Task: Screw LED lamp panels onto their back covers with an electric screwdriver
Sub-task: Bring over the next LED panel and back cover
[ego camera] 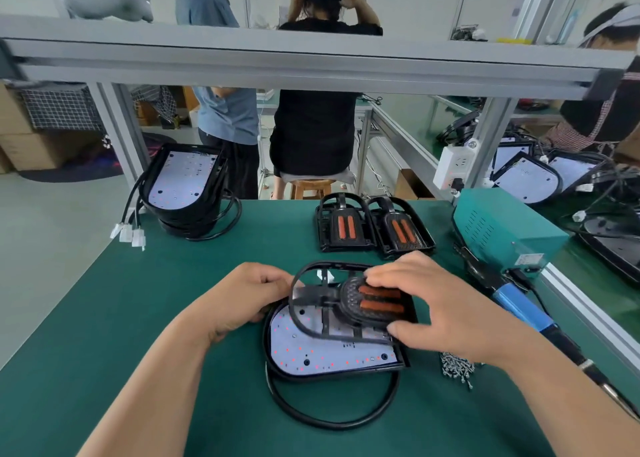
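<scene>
Head view: I see the left hand (242, 299) curled onto the left rim of the black back cover (313, 297), and the right hand (450, 304) grasping its orange-striped end between fingers and thumb. The cover sits tilted atop the LED panel (329, 351) on the green table (104, 283). The electric screwdriver (521, 307) lies to the right, unheld, with the screws (456, 368) near it.

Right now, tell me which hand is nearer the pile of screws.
Right. The right hand grips the black frame just beyond the pile of screws; the left hand holds the frame's opposite edge, farther left.
</scene>
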Demonstrator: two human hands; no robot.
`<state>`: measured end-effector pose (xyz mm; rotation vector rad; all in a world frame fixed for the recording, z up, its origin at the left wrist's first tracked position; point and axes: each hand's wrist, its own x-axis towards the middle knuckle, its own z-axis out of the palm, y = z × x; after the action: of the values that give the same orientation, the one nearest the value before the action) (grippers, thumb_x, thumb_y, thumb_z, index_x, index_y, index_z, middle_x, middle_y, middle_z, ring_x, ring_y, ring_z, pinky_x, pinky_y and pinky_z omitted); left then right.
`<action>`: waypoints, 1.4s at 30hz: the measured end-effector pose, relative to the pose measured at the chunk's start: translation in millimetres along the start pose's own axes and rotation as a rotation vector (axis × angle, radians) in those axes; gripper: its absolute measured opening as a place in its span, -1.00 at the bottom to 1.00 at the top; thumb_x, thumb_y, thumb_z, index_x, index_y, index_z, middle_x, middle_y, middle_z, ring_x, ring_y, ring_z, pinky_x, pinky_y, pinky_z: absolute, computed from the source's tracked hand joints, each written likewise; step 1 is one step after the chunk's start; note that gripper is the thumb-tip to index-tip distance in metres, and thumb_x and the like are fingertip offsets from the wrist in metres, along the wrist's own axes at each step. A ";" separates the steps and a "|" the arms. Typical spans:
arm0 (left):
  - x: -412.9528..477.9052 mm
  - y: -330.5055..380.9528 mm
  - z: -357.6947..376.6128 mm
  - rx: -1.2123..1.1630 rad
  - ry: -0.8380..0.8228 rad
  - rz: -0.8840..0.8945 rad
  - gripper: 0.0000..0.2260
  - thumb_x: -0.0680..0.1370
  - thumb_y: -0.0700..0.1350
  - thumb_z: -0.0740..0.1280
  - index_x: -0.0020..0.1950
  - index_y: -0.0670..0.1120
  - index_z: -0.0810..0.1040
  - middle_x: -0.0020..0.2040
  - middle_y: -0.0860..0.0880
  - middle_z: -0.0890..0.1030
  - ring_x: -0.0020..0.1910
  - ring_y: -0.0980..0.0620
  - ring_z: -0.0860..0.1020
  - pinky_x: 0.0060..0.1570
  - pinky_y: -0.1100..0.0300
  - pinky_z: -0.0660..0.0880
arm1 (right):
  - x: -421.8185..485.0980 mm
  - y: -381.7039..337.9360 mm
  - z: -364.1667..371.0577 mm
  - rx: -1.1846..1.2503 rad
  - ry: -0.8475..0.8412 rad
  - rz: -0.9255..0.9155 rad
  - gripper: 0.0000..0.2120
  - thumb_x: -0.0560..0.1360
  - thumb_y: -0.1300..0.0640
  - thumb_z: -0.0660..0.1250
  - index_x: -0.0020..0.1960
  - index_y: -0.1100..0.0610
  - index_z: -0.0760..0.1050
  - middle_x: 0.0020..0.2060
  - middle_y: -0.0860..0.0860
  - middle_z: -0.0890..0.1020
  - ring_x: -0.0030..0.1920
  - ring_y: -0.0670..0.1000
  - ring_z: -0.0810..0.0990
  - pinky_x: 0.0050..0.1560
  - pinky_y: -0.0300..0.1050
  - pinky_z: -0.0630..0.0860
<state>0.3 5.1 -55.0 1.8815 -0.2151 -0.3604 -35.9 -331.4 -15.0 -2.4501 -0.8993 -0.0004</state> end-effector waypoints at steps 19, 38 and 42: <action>-1.0 5.6 8.0 -0.039 -0.008 0.003 -0.87 0.53 -0.03 0.57 -0.01 -0.06 0.77 -0.13 -0.05 0.74 -0.19 0.10 0.64 -0.23 0.34 0.51 | 8.2 -19.0 17.4 -0.102 -0.116 -0.110 -0.50 0.58 -0.06 0.45 0.50 -0.04 0.55 0.47 -0.27 0.47 0.42 -0.17 0.33 0.43 -0.37 0.21; 19.6 -6.3 11.0 -0.559 0.296 -0.156 -0.87 0.71 -0.28 0.24 0.16 -0.28 0.57 -0.25 -0.06 0.67 -0.49 0.15 0.35 -0.54 0.33 0.32 | -62.4 86.9 -58.0 -0.489 0.008 0.904 -0.45 0.46 -0.41 0.43 0.22 -0.04 0.46 0.07 -0.05 0.50 0.00 0.03 0.55 -0.03 -0.01 0.49; 20.3 -8.5 8.7 -0.661 0.251 -0.140 -0.86 0.70 -0.23 0.30 0.14 -0.28 0.61 -0.20 -0.08 0.66 -0.46 0.16 0.35 -0.55 0.34 0.32 | -62.5 84.6 -57.9 -0.503 -0.053 0.897 -0.26 0.41 -0.35 0.52 0.45 -0.03 0.40 0.22 -0.01 0.48 0.03 0.03 0.51 -0.02 -0.03 0.45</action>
<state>16.0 -6.4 -68.5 1.2702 0.1911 -0.2452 -23.5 -450.8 -16.3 -3.1183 0.2896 0.1742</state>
